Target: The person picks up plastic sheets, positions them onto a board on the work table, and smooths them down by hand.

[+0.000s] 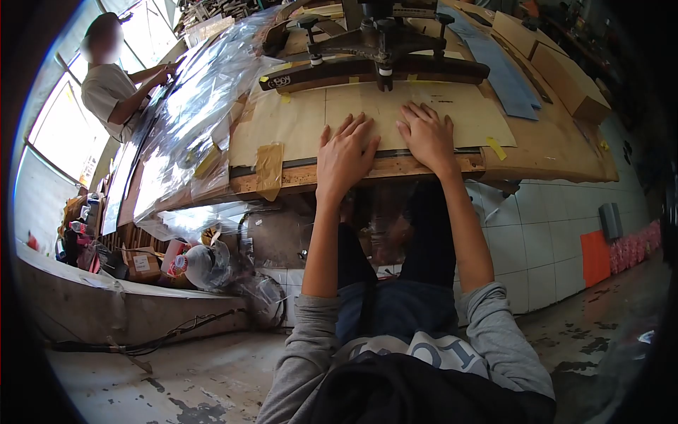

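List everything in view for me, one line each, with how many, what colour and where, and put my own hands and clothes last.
sheet: at least one, pale yellow, near side of table
table: one, brown, ahead
bar: one, dark, across the sheet's far part
tape: several, yellowish, on sheet, bar, table edge
plastic: uncounted, clear, table's left
board: at least one, blue-grey, table's right
co-worker: one, light shirt, far left
carton: one, brown, lower left
orange sheet: one, orange, lower right
pink bundle: uncounted, pink, lower right
small clutter: uncounted, mixed, edges
left hand: one, bare, on the sheet
right hand: one, bare, on the sheet
sleeves: two, grey, bottom
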The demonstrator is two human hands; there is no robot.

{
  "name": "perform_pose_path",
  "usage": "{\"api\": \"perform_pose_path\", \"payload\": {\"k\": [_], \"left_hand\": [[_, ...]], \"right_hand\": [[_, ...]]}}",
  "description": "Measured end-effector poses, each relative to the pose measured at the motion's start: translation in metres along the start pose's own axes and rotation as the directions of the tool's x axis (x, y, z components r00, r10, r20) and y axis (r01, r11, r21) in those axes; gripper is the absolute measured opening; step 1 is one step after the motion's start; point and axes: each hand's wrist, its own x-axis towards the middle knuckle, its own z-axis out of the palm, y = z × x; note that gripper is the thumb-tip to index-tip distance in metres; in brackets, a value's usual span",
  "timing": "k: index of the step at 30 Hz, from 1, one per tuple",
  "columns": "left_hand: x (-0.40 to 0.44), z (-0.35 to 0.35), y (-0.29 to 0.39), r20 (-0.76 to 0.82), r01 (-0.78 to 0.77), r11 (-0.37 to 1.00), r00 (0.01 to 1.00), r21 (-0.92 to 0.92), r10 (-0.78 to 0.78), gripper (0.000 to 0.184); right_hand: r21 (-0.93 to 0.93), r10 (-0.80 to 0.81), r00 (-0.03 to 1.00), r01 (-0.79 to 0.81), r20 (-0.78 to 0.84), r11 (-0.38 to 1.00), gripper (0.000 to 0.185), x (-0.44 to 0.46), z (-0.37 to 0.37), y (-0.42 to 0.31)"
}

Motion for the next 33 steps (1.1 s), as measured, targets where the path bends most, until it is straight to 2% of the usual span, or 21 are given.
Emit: {"api": "perform_pose_path", "payload": {"k": [12,33], "left_hand": [[0.0002,0.0002,0.0021,-0.035,-0.008,1.000,0.999,0.001,0.008,0.034],[0.0008,0.0011,0.0017,-0.048,-0.011,1.000,0.999,0.000,0.011,0.033]], "right_hand": [[0.043,-0.003,0.998,0.006,-0.063,0.999,0.039,-0.0011,0.0032,-0.0013],[0.059,-0.007,0.997,0.011,-0.071,0.998,0.038,0.0010,0.0036,0.0009]]}}
